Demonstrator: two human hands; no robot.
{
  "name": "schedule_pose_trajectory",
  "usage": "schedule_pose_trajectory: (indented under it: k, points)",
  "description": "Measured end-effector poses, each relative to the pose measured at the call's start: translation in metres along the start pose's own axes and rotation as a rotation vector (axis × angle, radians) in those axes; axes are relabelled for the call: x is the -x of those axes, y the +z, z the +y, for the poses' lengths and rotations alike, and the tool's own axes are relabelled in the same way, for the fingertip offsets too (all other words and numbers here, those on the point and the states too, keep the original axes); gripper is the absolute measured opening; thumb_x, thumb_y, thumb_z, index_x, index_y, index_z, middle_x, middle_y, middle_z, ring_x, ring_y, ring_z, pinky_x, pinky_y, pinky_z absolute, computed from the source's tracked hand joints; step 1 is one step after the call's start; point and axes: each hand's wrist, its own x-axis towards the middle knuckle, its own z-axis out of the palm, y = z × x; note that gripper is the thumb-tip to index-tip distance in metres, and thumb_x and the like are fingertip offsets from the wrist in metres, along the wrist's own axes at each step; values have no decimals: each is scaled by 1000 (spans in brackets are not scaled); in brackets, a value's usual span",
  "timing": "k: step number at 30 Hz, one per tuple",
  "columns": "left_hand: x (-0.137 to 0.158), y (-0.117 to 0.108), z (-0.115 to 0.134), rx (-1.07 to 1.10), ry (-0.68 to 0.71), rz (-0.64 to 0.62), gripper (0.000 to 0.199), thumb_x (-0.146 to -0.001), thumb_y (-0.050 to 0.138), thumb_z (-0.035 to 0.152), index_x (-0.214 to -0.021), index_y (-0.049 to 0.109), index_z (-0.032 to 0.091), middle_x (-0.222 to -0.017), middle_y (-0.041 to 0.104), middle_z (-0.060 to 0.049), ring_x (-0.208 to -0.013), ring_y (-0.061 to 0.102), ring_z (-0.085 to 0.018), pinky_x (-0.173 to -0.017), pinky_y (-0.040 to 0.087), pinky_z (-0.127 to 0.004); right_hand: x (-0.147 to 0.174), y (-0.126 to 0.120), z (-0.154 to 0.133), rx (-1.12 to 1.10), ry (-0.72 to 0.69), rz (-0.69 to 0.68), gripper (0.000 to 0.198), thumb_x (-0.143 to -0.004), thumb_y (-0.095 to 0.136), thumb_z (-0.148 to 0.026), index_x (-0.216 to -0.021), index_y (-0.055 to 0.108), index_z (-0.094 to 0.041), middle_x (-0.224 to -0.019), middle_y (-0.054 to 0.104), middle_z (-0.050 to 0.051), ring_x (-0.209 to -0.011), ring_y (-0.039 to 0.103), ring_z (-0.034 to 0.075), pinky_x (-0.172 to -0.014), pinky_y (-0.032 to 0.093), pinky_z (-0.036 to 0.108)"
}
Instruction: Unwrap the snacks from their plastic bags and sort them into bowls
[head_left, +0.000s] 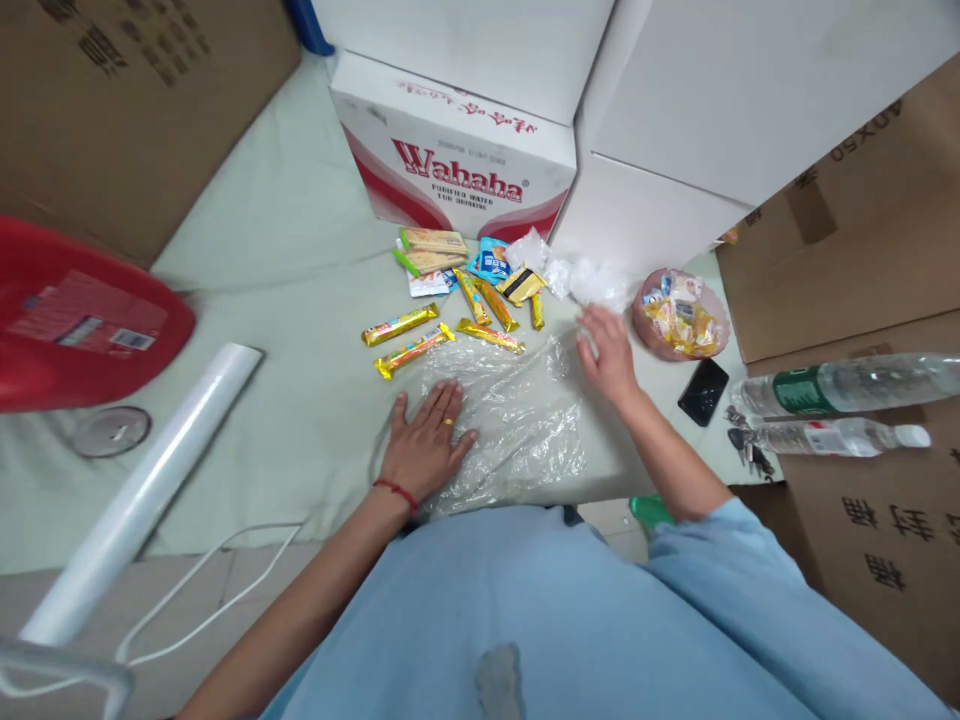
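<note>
Pale cloth (285, 270) lay beneath the plastic sheet (525, 430) — seemingly spread out already, though creases were left. On the sheet rested the left hand (424, 440), fingers slightly parted, gripping nothing; the right hand (611, 358) hung loosely open, apparently empty, near crumpled wrapping (600, 283). Wrapped bars (416, 350) lay loose beyond.

The plastic sheet (525, 430) looks glossy and crinkled, the tablecloth (300, 300) matt.

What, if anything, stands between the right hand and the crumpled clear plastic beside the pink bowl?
Nothing visible does. The crumpled clear plastic lies just beyond the right hand, and the pink bowl sits off to the side.
</note>
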Motion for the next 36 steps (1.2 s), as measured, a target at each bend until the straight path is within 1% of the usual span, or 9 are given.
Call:
schedule_pose_trajectory:
  k: [3,6,11,14,18,24,27,31,36]
  points:
    - [1,1,0,9,0,5,71,-106,33,48,-169,23,17,-171,34,-16,-160,34,-32,-130,0,-67,89,10,-27,-256,-124,-196,39,-103,57,-31,-141,67,-32,-146,67,10,-146,54,31,-124,40,61]
    - [1,2,-1,15,15,11,72,-106,30,50,-169,24,16,-172,33,-16,-160,34,-32,-130,-3,-67,166,11,-35,-284,-101,-342,43,-103,59,-30,-145,65,-33,-154,61,9,-149,52,29,-121,48,57]
    - [0,1,0,-9,14,-22,73,-105,29,52,-169,24,18,-173,31,-16,-160,33,-33,-129,-4,-70,210,-8,-22,-225,38,-309,44,-102,61,-32,-145,64,-36,-154,61,9,-144,57,32,-118,51,60]
    - [-1,1,1,-27,10,-34,74,-105,30,53,-170,22,18,-173,31,-16,-161,32,-34,-128,-2,-71,191,-17,-15,-235,74,-239,31,-101,59,-33,-129,74,-35,-140,71,9,-132,64,33,-112,54,61]
    - [-1,1,2,-34,5,-30,73,-105,30,53,-169,23,19,-173,31,-16,-161,32,-33,-129,-1,-70,126,-13,-18,-185,121,-138,33,-105,48,-34,-123,75,-32,-124,76,9,-116,66,32,-105,53,58]
    - [-1,0,2,-37,6,-21,71,-106,34,52,-168,27,20,-173,32,-15,-160,33,-32,-130,-3,-67,-11,33,-67,41,-14,-259,34,-107,42,-29,-120,74,-22,-118,73,13,-117,57,31,-100,51,44]
    - [3,0,1,-41,13,-33,69,-106,35,50,-167,30,20,-173,31,-14,-161,32,-31,-131,0,-65,-57,62,-94,199,-11,-349,33,-107,48,-35,-120,73,-18,-123,71,17,-124,53,36,-98,50,44]
    - [14,2,0,-23,-6,-49,67,-106,36,47,-167,30,21,-173,31,-13,-160,32,-31,-131,0,-65,-71,78,-103,281,3,-471,27,-100,61,-30,-120,73,-17,-123,71,19,-119,58,36,-94,50,44]
    - [21,3,1,12,-5,-38,66,-106,37,46,-168,30,23,-172,33,-12,-160,33,-31,-131,-2,-66,-74,60,-78,-23,112,-460,18,-93,69,-37,-101,75,-22,-98,77,5,-91,66,23,-79,48,31]
